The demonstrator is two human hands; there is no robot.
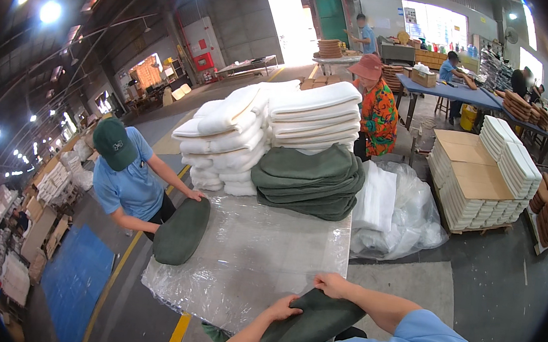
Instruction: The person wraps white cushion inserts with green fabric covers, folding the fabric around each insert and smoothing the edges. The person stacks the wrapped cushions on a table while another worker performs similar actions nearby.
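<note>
At the near edge of a plastic-wrapped table (248, 240), I hold a dark green cushion cover (303, 323). My left hand (284, 308) grips its left upper edge, fingers closed over the fabric. With fingers bent in a pinch, my right hand (333, 285) grips its far corner. The cover hangs between me and the table, and my sleeve hides its lower part. A pile of dark green covers (309, 177) lies farther back on the table. Behind that pile rise stacks of folded white padding (315, 109).
Across the table's left side, a co-worker (127, 171) holds another dark green cover (182, 231). A person in a patterned top (378, 115) is behind the stacks. Clear plastic bags (413, 216) with white pads lie to the right, near a pallet of white pads (481, 189).
</note>
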